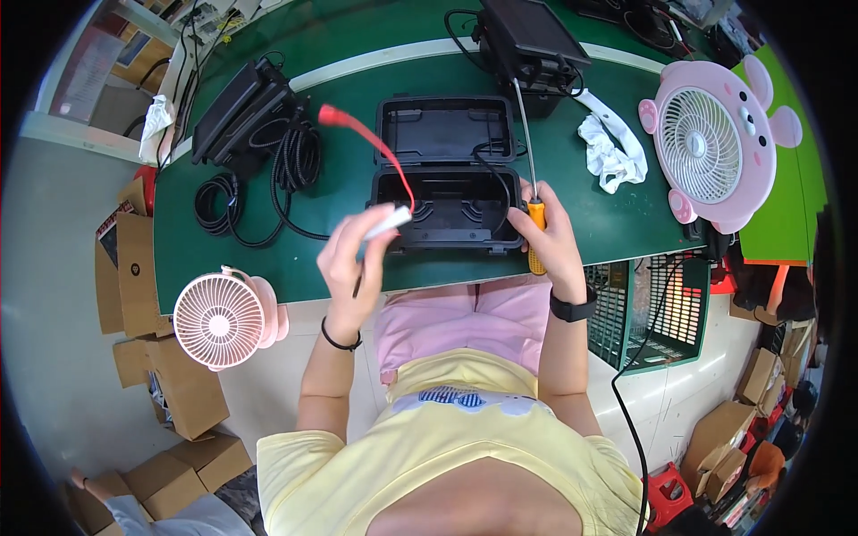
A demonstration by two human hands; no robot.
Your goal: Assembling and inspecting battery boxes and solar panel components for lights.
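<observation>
My left hand [347,263] is closed around a small white piece [390,221], held just over the near left edge of the open black plastic box [451,234]. From that piece a thin red strip [380,147] curves up and left to a wider red end. In my right hand [556,246] is a screwdriver [536,234] with a yellow handle, its long shaft pointing away from me. The fingers of this hand lie at the box's right side. The box's lid [447,129] is folded back, and a black wire runs inside its right part.
Left on the green table stand a black panel unit [239,112] and coiled black cable [295,161]. Another black unit [532,49] stands at the back. To the right are crumpled white wrapping [612,152] and a pink fan [702,134]; a smaller fan [219,320] is near left.
</observation>
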